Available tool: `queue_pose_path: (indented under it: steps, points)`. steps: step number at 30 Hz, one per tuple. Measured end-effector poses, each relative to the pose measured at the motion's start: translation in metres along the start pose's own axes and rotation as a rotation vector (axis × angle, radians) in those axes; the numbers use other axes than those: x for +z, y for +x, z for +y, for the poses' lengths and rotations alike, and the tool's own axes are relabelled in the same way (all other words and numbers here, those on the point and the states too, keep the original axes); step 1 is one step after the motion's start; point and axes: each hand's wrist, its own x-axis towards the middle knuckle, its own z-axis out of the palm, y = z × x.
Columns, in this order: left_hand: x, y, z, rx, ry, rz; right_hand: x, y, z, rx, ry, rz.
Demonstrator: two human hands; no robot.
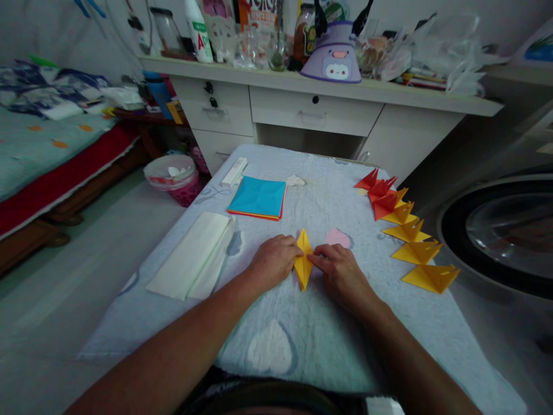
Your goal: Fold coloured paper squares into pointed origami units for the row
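Paper, yellow and folded into a slim diamond, lies on the cloth-covered table between both hands; the left hand has its grip closed at one side edge, the right hand at the other; uneven pressure could skew the crease; the soft cloth underneath could blunt it; a stray right elbow might nudge the folded pieces near the table's edge.
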Motion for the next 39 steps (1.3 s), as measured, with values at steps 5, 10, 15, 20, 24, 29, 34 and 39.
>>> queue_pose_path:
  steps: [5,10,15,20,24,29,34,39]
  points:
    - [0.000,-0.003,0.002,0.011,0.007,0.026,-0.001,0.001,0.006,0.066,0.077,0.073]
    - [0.000,-0.003,0.006,-0.011,0.000,0.062,0.009,0.009,0.003,0.238,0.058,0.148]
    - [-0.002,-0.001,0.008,-0.058,0.015,0.047,0.017,0.015,-0.004,0.329,-0.010,0.145]
    - [-0.001,-0.001,0.007,-0.079,-0.027,0.056,0.017,0.016,-0.008,0.361,0.067,0.145]
    - [0.001,0.000,0.007,-0.097,-0.063,0.070,0.013,0.016,-0.011,0.340,0.161,0.153]
    - [0.000,0.000,0.010,-0.114,-0.141,0.115,0.010,0.015,-0.014,0.358,0.397,0.228]
    - [-0.004,-0.001,0.016,-0.168,-0.264,0.145,0.014,0.013,-0.013,0.356,0.755,0.310]
    - [-0.004,-0.001,0.019,-0.220,-0.362,0.212,0.015,0.013,-0.013,0.360,1.071,0.335]
